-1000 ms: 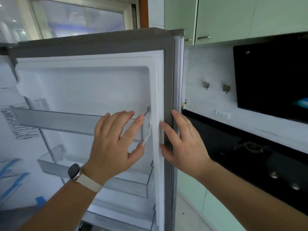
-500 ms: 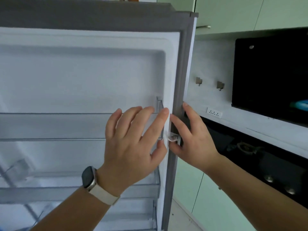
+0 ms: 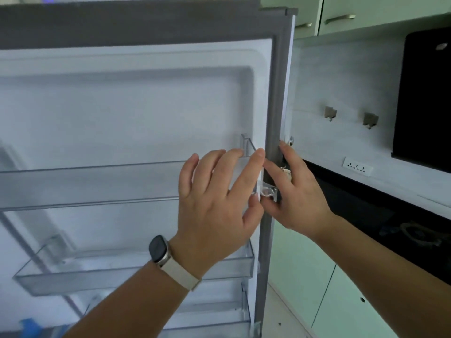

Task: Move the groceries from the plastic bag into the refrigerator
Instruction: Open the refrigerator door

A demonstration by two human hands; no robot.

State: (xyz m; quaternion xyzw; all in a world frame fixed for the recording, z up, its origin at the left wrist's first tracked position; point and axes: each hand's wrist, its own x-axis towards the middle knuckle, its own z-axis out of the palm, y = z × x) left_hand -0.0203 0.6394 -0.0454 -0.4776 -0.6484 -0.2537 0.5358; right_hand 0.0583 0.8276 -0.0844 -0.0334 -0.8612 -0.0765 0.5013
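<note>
Standing open, the fridge door (image 3: pixel 146 106) fills the left of the view, its white inner side facing the camera. Both hands meet at its right edge. The left hand (image 3: pixel 214 203) lies with fingers spread and nearly straight over the right end of the upper shelf (image 3: pixel 97 181). Its thumb tip touches a crumpled clear strip (image 3: pixel 268 191) stuck at the shelf's corner, and a watch (image 3: pixel 158 248) sits on that wrist. The right hand (image 3: pixel 300 198) reaches in from the other side, fingers laid along the grey gasket (image 3: pixel 274 93) and thumb just under the strip. Whether it pinches the strip or only touches it I cannot tell (the plastic is see-through and partly hidden).

A second clear shelf (image 3: pixel 122 276) hangs lower on the door. Right of the door are a pale wall with two hooks (image 3: pixel 330 113) and a socket (image 3: pixel 357 165). Below them a dark worktop (image 3: pixel 366 203) runs over green cupboards (image 3: pixel 341 301).
</note>
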